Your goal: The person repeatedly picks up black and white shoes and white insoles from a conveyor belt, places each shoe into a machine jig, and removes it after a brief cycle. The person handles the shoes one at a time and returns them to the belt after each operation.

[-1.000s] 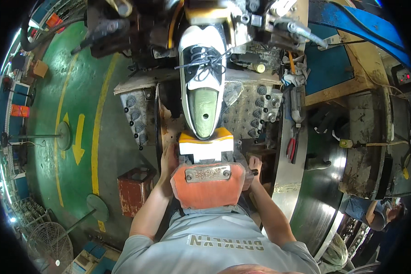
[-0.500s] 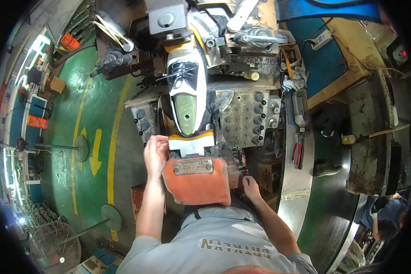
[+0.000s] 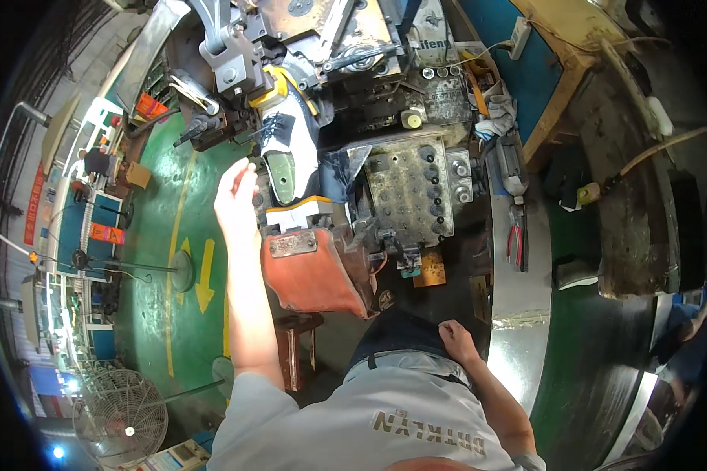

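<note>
From the head camera, looking down over my own chest, my left hand (image 3: 236, 196) is raised with the fingers loose and spread, holding nothing, its tips just beside the shoe (image 3: 288, 153) that sits sole-up on the lasting machine (image 3: 346, 94). The shoe has a white upper with dark laces toward the far end, and its greenish insole faces me; it is seated in the machine's jaws, with the yellow-and-white heel block (image 3: 297, 213) closing against its near end and the orange padded guard (image 3: 314, 275) below that, close to my waist. My right hand (image 3: 454, 339) hangs low by my hip, away from the work, curled loosely; I think it grips nothing, though at this angle the palm is turned from the lens and I cannot be sure. To the right of the shoe is the grey control plate (image 3: 412, 184) with its rows of dark knobs, and further right a pair of red-handled pliers (image 3: 516, 235) lies on the curved steel bench (image 3: 518, 314). On my left the green floor (image 3: 165, 259) with yellow arrows drops away, a fan (image 3: 122, 408) near the lower edge. As I judge it, the shoe is clamped and I am at the point of checking or steadying its side with my left hand. The next move would call for a light touch at the shoe's left flank, keeping my fingers clear of the clamps around it.
</note>
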The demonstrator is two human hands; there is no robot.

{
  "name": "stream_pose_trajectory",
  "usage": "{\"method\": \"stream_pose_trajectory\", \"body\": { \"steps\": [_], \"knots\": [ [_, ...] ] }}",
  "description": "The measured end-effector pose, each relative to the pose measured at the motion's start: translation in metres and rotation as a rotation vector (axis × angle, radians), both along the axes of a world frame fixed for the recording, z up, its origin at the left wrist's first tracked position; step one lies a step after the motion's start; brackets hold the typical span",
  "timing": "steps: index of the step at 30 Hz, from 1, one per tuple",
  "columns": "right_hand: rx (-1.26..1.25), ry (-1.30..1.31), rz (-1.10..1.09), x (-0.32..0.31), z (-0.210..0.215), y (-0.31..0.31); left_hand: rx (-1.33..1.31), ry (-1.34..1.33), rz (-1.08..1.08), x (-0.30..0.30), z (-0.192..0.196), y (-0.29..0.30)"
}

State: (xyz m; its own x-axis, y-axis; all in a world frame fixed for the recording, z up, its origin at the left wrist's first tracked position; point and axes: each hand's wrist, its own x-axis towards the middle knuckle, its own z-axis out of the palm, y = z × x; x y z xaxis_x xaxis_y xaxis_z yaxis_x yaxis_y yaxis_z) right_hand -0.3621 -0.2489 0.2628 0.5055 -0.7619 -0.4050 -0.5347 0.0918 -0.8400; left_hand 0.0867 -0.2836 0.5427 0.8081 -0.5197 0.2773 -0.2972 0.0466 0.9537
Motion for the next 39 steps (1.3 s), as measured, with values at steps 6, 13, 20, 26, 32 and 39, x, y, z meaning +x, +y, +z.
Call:
{"method": "stream_pose_trajectory", "body": {
  "steps": [6, 13, 20, 26, 32, 39],
  "knots": [
    [-0.12, -0.033, -0.001, -0.023, 0.004, -0.001, 0.256, -0.147, -0.023, 0.037, -0.03, -0.046],
    [-0.224, 0.001, 0.033, -0.031, 0.013, -0.008, 0.351, -0.156, 0.012, 0.029, -0.038, -0.065],
    [-0.163, -0.066, 0.074, -0.002, 0.048, -0.02, 0.333, -0.129, -0.028, 0.016, -0.033, -0.062],
    [-0.1, -0.109, 0.196, 0.019, 0.052, -0.012, 0.336, -0.101, -0.041, 0.011, -0.029, -0.06],
    [-0.055, -0.082, 0.157, 0.021, 0.049, -0.009, 0.358, -0.072, -0.093, 0.008, -0.021, -0.059],
    [-0.071, -0.078, 0.179, 0.024, 0.056, -0.007, 0.365, -0.074, -0.067, 0.01, -0.025, -0.059]
  ]
}}
